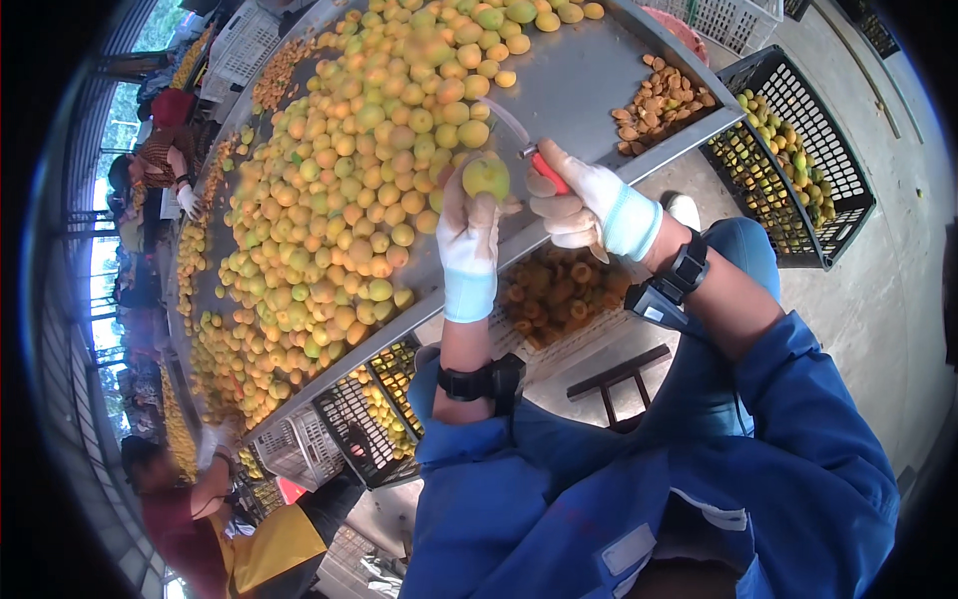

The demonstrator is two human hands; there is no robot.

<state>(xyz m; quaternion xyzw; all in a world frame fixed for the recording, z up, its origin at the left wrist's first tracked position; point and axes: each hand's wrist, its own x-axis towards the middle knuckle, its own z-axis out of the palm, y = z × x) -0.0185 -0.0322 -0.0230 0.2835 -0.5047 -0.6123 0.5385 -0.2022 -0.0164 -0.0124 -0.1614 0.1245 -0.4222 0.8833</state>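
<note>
A yellow-green apricot (487, 178) sits in my left hand (467, 240), its gloved fingers wrapped round it at the table's near edge. My right hand (589, 205), also in a white glove with a pale blue cuff, is closed on the red handle of a curved knife (552, 168). The thin blade rises to the upper left, just above the apricot; from here I cannot tell whether it touches the fruit. Beyond both hands spreads a large heap of yellow and orange apricots (349, 180) on a metal table (569, 85).
Brown apricot pits (664, 105) lie in the table's right corner. Below the edge stands a crate of cut apricots (559, 290). A black crate (848, 190) with greener fruit is on the floor at right. Two people (180, 499) work along the left side.
</note>
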